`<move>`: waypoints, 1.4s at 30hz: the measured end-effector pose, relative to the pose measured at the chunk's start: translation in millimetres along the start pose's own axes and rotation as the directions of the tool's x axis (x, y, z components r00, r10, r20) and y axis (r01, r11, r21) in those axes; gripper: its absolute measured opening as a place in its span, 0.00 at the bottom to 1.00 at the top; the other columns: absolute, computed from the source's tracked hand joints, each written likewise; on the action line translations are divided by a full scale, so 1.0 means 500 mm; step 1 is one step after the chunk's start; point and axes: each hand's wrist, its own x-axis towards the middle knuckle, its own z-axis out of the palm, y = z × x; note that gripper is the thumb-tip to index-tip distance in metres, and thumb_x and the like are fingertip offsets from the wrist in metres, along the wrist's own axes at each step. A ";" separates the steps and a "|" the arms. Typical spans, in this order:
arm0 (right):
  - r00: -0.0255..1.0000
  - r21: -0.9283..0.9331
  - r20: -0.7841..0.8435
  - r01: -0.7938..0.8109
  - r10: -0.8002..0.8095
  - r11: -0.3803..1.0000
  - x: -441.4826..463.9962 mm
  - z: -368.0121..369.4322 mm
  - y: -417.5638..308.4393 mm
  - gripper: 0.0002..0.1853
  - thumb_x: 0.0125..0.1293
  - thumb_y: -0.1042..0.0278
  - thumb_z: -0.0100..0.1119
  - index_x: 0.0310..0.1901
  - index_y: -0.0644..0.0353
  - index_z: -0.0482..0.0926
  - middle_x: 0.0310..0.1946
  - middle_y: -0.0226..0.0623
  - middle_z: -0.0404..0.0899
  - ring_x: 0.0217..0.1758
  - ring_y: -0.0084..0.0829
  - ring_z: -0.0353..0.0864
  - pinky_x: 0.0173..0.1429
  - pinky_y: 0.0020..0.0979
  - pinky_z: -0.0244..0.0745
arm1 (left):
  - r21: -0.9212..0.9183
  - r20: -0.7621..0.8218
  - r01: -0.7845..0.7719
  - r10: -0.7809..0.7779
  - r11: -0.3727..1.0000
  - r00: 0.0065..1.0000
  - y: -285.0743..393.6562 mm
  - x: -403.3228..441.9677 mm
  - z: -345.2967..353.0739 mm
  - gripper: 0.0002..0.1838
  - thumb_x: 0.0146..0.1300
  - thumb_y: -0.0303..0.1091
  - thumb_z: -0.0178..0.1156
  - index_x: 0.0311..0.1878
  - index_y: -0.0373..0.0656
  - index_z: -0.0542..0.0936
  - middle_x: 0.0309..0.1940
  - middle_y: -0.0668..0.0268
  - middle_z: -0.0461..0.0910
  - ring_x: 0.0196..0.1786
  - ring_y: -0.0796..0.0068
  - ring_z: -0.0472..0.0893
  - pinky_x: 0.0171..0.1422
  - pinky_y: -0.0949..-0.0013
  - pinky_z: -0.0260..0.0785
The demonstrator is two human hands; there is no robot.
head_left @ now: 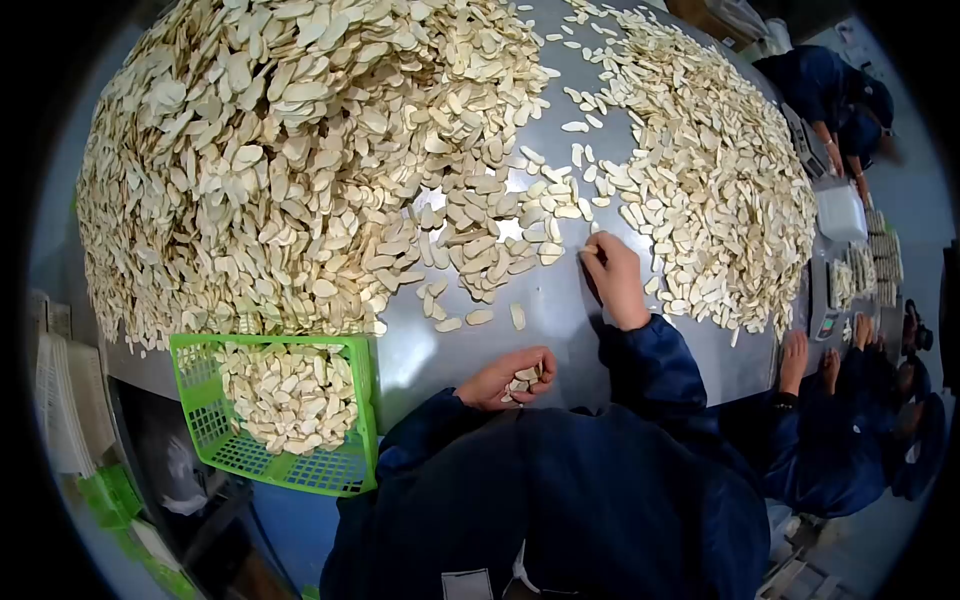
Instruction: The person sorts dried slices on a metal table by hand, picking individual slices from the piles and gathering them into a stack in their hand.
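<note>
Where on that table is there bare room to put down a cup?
The metal table shows bare between the green basket and the left hand, and between that hand and the right hand. Farther off, the strip between the large heap and the smaller heap has stray slices. Both heaps are packed.

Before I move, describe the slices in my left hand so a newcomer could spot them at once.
Find the metal table with two big piles of pale slices. At its near edge, right of the green basket, is your left hand, and the small bunch of slices sits inside. Unlike the slices in the piles and basket, these are cupped by curled fingers.
</note>
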 end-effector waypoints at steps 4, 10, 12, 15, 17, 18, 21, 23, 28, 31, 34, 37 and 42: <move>0.996 -0.039 0.020 0.084 -0.083 0.996 -0.032 -0.014 -0.003 0.13 0.57 0.79 0.58 0.44 0.61 0.75 0.35 0.46 0.72 0.34 0.45 0.76 0.38 0.39 0.71 | 0.007 0.004 -0.004 0.004 1.000 1.000 0.000 -0.003 -0.001 0.12 0.73 0.39 0.45 0.39 0.41 0.69 0.30 0.67 0.66 0.29 0.83 0.64 0.21 0.84 0.52; 1.000 -0.074 -0.024 0.009 -0.011 0.997 -0.035 -0.048 0.037 0.10 0.57 0.75 0.59 0.43 0.61 0.78 0.34 0.44 0.72 0.34 0.42 0.76 0.38 0.37 0.71 | -0.002 -0.002 -0.001 0.001 1.000 1.000 0.004 -0.005 0.010 0.12 0.73 0.40 0.45 0.38 0.41 0.70 0.30 0.67 0.66 0.29 0.84 0.64 0.21 0.84 0.52; 0.993 0.013 0.091 0.072 -0.073 0.997 -0.034 -0.034 0.000 0.10 0.57 0.73 0.61 0.41 0.62 0.78 0.34 0.44 0.73 0.34 0.43 0.75 0.39 0.37 0.71 | -0.001 -0.002 0.004 -0.004 1.000 1.000 0.003 -0.002 0.009 0.12 0.72 0.40 0.46 0.38 0.41 0.70 0.30 0.67 0.66 0.29 0.84 0.64 0.21 0.84 0.52; 0.983 -0.002 0.115 0.146 -0.145 0.989 -0.030 0.001 -0.004 0.07 0.57 0.74 0.62 0.37 0.64 0.76 0.30 0.38 0.72 0.30 0.31 0.73 0.36 0.29 0.68 | 0.017 -0.013 -0.006 0.006 1.000 1.000 0.004 -0.006 0.008 0.12 0.72 0.40 0.45 0.38 0.41 0.69 0.30 0.68 0.66 0.29 0.84 0.65 0.20 0.84 0.52; 0.972 0.097 0.233 -0.052 0.028 0.994 -0.028 -0.008 -0.001 0.07 0.57 0.74 0.63 0.34 0.64 0.75 0.28 0.32 0.72 0.30 0.24 0.70 0.35 0.26 0.66 | 0.006 -0.026 -0.005 0.005 1.000 1.000 0.005 -0.006 0.009 0.12 0.73 0.40 0.45 0.39 0.41 0.70 0.30 0.68 0.67 0.28 0.84 0.65 0.21 0.84 0.52; 0.949 0.133 0.297 -0.154 0.109 0.979 -0.026 -0.017 -0.008 0.08 0.57 0.73 0.64 0.33 0.64 0.74 0.27 0.30 0.72 0.29 0.20 0.69 0.35 0.24 0.65 | -0.012 -0.034 0.000 0.000 1.000 0.999 0.006 -0.006 0.012 0.12 0.73 0.39 0.45 0.39 0.41 0.70 0.30 0.68 0.66 0.28 0.84 0.64 0.21 0.85 0.52; 0.851 0.372 0.523 -0.278 0.047 0.886 -0.052 -0.057 -0.074 0.06 0.57 0.73 0.63 0.33 0.62 0.75 0.25 0.26 0.74 0.29 0.18 0.67 0.34 0.22 0.65 | -0.112 -0.045 -0.012 0.007 0.994 0.999 -0.004 -0.002 0.002 0.15 0.74 0.41 0.42 0.46 0.41 0.72 0.35 0.66 0.72 0.31 0.83 0.70 0.21 0.84 0.57; 0.714 0.512 0.687 -0.343 -0.136 0.787 -0.071 -0.064 -0.091 0.08 0.59 0.72 0.63 0.39 0.61 0.76 0.26 0.24 0.75 0.29 0.15 0.68 0.34 0.20 0.65 | -0.130 -0.087 -0.027 0.015 0.991 0.996 -0.002 -0.001 0.015 0.17 0.74 0.42 0.40 0.50 0.40 0.73 0.39 0.64 0.75 0.34 0.82 0.73 0.22 0.84 0.60; 0.823 0.445 0.565 -0.358 0.052 0.821 -0.067 0.016 -0.114 0.13 0.64 0.70 0.57 0.49 0.64 0.76 0.30 0.31 0.79 0.31 0.18 0.77 0.34 0.22 0.71 | 0.182 0.012 0.027 -0.029 0.983 1.000 0.003 -0.015 0.014 0.20 0.74 0.46 0.41 0.48 0.38 0.75 0.38 0.62 0.77 0.27 0.84 0.74 0.23 0.84 0.62; 0.659 0.518 0.747 -0.499 -0.084 0.694 -0.081 0.090 -0.157 0.18 0.68 0.70 0.51 0.58 0.65 0.70 0.33 0.36 0.80 0.33 0.23 0.80 0.36 0.23 0.75 | 0.278 0.239 0.101 -0.171 0.955 0.956 -0.014 -0.011 -0.015 0.18 0.73 0.42 0.48 0.42 0.36 0.78 0.35 0.66 0.76 0.25 0.89 0.68 0.24 0.85 0.58; 0.593 0.535 0.787 -0.517 -0.171 0.668 -0.094 0.136 -0.173 0.24 0.70 0.70 0.49 0.66 0.65 0.62 0.38 0.40 0.80 0.36 0.26 0.80 0.37 0.25 0.76 | 0.309 0.220 0.122 -0.196 0.943 0.956 -0.033 -0.001 -0.033 0.17 0.72 0.43 0.50 0.43 0.35 0.78 0.34 0.68 0.76 0.25 0.91 0.67 0.24 0.86 0.56; 0.649 0.543 0.760 -0.618 -0.020 0.569 -0.066 0.089 -0.123 0.25 0.69 0.71 0.48 0.67 0.64 0.61 0.37 0.41 0.79 0.35 0.27 0.81 0.35 0.26 0.77 | 0.241 0.212 0.125 -0.178 0.962 0.961 -0.008 -0.014 -0.007 0.17 0.70 0.44 0.53 0.46 0.36 0.76 0.33 0.68 0.75 0.27 0.91 0.68 0.23 0.89 0.54; 0.895 0.554 -0.007 -0.368 0.447 0.747 -0.008 -0.020 0.038 0.20 0.65 0.75 0.50 0.59 0.65 0.69 0.28 0.32 0.76 0.23 0.19 0.74 0.25 0.20 0.68 | -0.021 0.213 -0.083 0.085 0.996 0.973 -0.009 -0.020 0.015 0.15 0.69 0.39 0.55 0.49 0.37 0.73 0.33 0.66 0.71 0.26 0.89 0.65 0.22 0.89 0.54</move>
